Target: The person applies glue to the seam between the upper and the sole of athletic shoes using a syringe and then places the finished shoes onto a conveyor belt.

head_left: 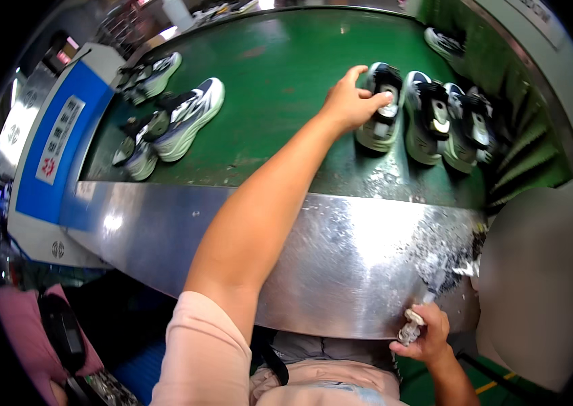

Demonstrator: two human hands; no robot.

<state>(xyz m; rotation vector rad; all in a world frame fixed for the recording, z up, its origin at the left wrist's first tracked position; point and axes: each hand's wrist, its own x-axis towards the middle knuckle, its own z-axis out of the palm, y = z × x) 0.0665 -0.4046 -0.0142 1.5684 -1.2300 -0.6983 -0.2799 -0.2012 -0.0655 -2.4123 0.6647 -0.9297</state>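
Note:
My left hand [353, 103] reaches over a green surface to the leftmost of several shoes on the right. Its thumb lies over the opening of that black and white sneaker [379, 132] with a pale green sole, while the index finger stretches away along the shoe's left side. Thumb and finger are spread apart. My right hand [433, 333], low at the right, is closed around a slim brush [430, 295] with a crumpled whitish wrapping on its handle. The brush tip points at a dark, smeared patch [441, 260] on the metal ledge and is hard to make out.
Several more sneakers [422, 128] stand close together on the right, one shoe [443, 44] farther back. More sneakers [188, 122] sit at left on the green belt [273, 81]. A metal ledge [327, 264] runs along the front. Someone in pink [19, 325] is at lower left.

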